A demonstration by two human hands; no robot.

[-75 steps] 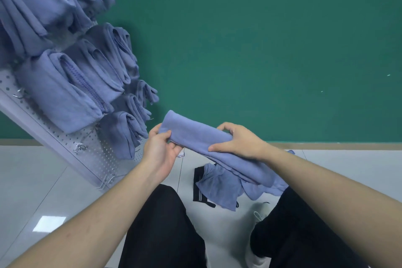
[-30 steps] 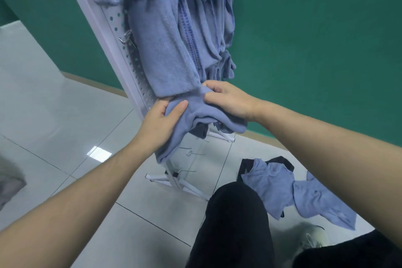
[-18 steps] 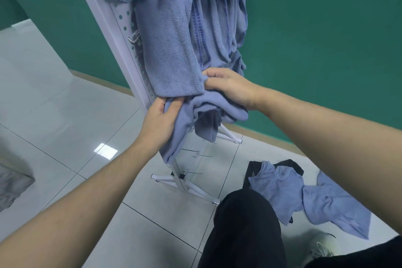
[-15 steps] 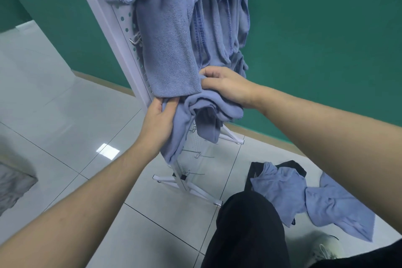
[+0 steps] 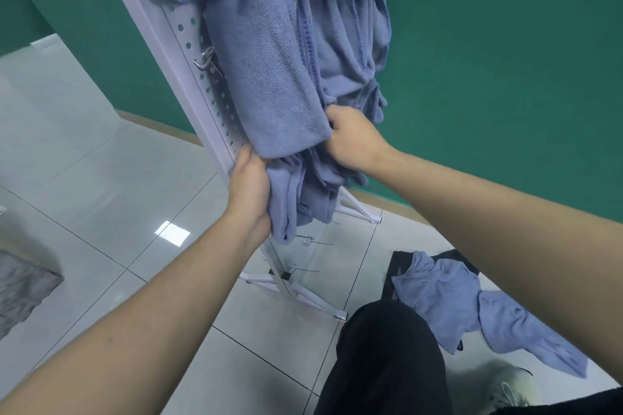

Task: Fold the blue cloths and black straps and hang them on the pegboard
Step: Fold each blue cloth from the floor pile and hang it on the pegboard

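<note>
Hanging step: a folded blue cloth point(image 5: 296, 199) is being seated on the pegboard point(image 5: 188, 54), just under the cloth already hung point(image 5: 266, 77). Left hand point(image 5: 251, 189) grips its left edge, fingers curled round the fabric. Right hand point(image 5: 354, 141) pinches its top right, fingertips tucked behind the hung cloth. The hook it goes on is hidden, so I can't tell if it's caught. Next move, I'd guess: check it's seated, let go, then grab the loose cloths point(image 5: 472, 307) and black strap point(image 5: 392, 273) on the floor. The held cloth looks soft, bunched, folds drooping unevenly.
</note>
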